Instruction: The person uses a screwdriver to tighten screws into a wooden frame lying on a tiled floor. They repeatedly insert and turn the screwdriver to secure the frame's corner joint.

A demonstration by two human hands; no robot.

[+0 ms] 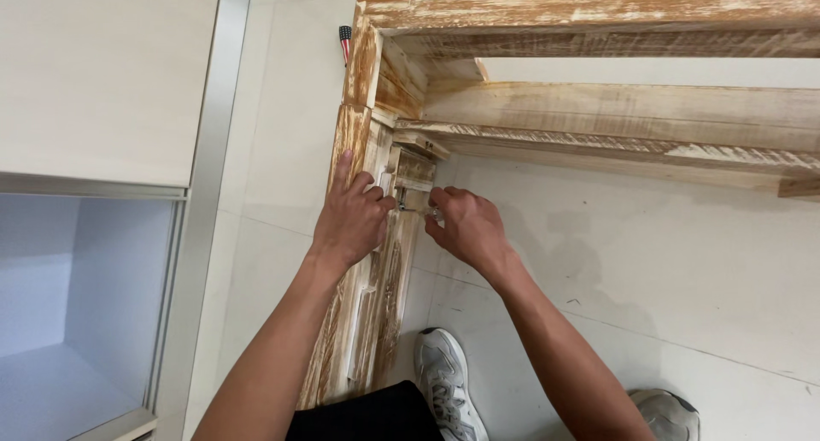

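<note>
A whitewashed wooden frame with several rails stands on its side on a pale tiled floor. My left hand rests on the frame's near upright, index finger stretched along the wood, thumb and fingers pinched at a small metal part. My right hand grips a small clear-handled tool, whose metal tip points left to the same spot on the upright, between the two hands.
A pale cabinet with a metal edge strip and an open compartment stands at the left. A red striped tool handle lies on the floor behind the frame's corner. My grey shoes stand on the tiles below.
</note>
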